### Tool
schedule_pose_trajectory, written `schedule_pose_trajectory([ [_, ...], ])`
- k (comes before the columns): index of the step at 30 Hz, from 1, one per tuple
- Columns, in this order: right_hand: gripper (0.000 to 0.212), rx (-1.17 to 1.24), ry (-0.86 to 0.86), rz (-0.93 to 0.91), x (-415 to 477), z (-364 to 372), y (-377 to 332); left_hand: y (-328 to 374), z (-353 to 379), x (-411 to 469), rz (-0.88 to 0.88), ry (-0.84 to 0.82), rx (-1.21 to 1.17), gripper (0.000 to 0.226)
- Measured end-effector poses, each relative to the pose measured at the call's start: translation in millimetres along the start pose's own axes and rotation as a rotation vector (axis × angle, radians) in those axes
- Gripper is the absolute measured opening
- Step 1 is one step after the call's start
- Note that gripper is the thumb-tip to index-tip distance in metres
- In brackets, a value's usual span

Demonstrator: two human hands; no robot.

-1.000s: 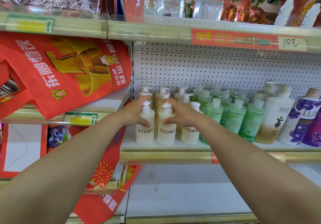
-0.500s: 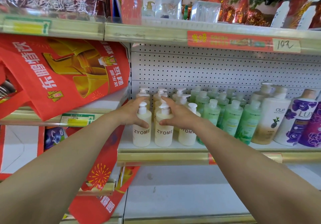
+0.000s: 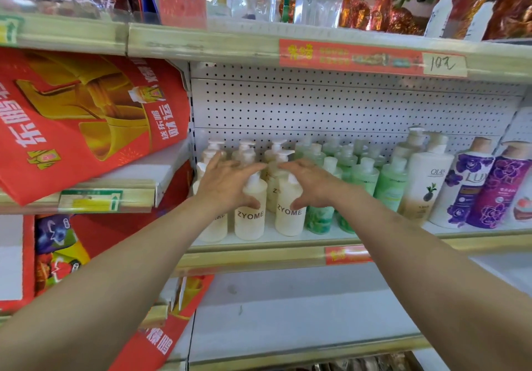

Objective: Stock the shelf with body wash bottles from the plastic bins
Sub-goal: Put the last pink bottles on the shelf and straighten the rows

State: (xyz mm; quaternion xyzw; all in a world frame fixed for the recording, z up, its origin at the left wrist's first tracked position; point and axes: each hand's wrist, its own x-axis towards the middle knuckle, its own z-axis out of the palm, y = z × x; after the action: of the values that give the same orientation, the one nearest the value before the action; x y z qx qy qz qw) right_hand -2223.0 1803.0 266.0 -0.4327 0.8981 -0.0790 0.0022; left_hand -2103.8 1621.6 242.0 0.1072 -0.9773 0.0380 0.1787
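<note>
Several cream ZYOME pump bottles stand at the left end of the middle shelf (image 3: 259,257). My left hand (image 3: 227,183) reaches over their pump tops, with fingers stretched behind and thumb on the front of one front-row ZYOME bottle (image 3: 250,222). My right hand (image 3: 312,183) holds the neighbouring ZYOME bottle (image 3: 289,218) the same way, thumb on its front just above the label. A third front bottle (image 3: 214,228) is partly hidden by my left wrist. No plastic bin is in view.
Green pump bottles (image 3: 364,179) stand just right of the cream ones, then a white Olay bottle (image 3: 426,183) and purple Lux bottles (image 3: 467,189). A red printed bag (image 3: 86,117) hangs at the left. The upper shelf edge (image 3: 201,45) is overhead and a bare lower shelf (image 3: 288,313) lies below.
Both hands have shifted about one bottle to the right along the front row, and their fingers now stretch further over the pump tops. The view has drifted slightly.
</note>
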Motion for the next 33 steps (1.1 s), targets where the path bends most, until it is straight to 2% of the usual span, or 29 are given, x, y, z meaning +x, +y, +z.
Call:
schedule_pose_trajectory([
  [5, 0.091, -0.077, 0.092, -0.002, 3, 2, -1, 1, 4, 2, -0.035, 0.011, 0.019, 0.093],
  [10, 0.078, -0.055, 0.092, -0.05, 0, -1, -4, 8, -1, -3, -0.047, 0.029, 0.023, 0.088],
  [19, 0.081, -0.031, 0.05, -0.068, -4, -7, -6, 6, 2, -3, -0.023, 0.028, 0.026, 0.086],
  [25, 0.1, -0.018, 0.006, -0.054, -4, -10, -3, 6, 2, -2, -0.013, 0.04, 0.049, 0.088],
  [33, 0.09, 0.048, 0.061, -0.108, 1, 0, 5, 14, 2, -7, -0.106, -0.003, 0.005, 0.093],
])
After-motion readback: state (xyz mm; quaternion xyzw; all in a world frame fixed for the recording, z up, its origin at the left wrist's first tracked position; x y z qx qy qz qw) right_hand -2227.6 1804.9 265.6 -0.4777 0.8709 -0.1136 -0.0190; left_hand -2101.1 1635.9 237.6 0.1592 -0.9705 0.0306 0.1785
